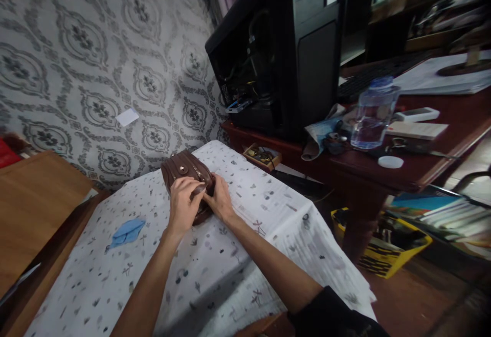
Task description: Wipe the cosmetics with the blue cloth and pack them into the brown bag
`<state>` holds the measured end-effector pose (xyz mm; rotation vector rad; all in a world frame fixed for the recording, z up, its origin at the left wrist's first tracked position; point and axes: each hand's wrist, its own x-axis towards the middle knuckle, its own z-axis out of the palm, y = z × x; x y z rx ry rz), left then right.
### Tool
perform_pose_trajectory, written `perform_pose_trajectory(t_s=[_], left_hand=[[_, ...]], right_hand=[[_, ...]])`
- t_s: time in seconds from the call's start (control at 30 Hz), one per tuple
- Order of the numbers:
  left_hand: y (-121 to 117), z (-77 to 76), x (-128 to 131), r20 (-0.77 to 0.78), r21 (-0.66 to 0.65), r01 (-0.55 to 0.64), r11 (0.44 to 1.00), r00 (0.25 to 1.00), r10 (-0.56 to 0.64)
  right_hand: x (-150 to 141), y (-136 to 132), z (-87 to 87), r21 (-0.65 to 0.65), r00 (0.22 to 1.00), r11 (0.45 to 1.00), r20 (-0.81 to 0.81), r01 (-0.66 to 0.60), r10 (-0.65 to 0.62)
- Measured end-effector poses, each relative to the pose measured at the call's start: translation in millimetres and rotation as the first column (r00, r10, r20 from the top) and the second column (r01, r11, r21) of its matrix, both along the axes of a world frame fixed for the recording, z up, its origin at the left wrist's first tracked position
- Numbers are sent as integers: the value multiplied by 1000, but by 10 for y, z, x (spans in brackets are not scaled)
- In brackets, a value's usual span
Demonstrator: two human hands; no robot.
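Note:
A brown leather bag with a metal stud and zippers lies on the white patterned cloth. My left hand is over its near part, fingers bent in a pinch around a small brown piece, which looks like a tab or strap end of the bag. My right hand grips the bag's right side, with the thumb reaching across toward the left fingers. Both hands partly hide the near end of the bag. A crumpled blue cloth lies to the left, apart from my hands.
A black computer case stands on the dark red desk at right, with a clear bottle and a white lid. Below is a yellow basket. A wooden box sits behind the cloth; a brown panel is at left.

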<state>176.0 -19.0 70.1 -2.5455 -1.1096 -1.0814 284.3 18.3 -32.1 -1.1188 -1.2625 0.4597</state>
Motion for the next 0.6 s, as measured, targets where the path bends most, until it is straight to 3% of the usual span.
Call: perform_pose_trajectory(t_s=[0.1,0.23,0.37,0.5,0.6], left_hand=[[-21,66,-83,51,3,-23,1000,998,23],[-24,216,-247,116,30,-200,979,974,196],[4,322,-379,147,-27,-326,945,934,326],[-28,266,-384,128,-24,-325,945,937,326],[-108,114,-353,53,80,-284,956,958,280]], right_hand=[[1,-2,10,-24,1000,1000,-3,-7,7],[-4,20,1,-26,1000,1000,-1,0,0],[-10,47,-22,1,1000,1000,3,9,-9],[-13,43,-21,3,1000,1000,4,17,-17],[-12,23,-4,-16,1000,1000,11,17,-17]])
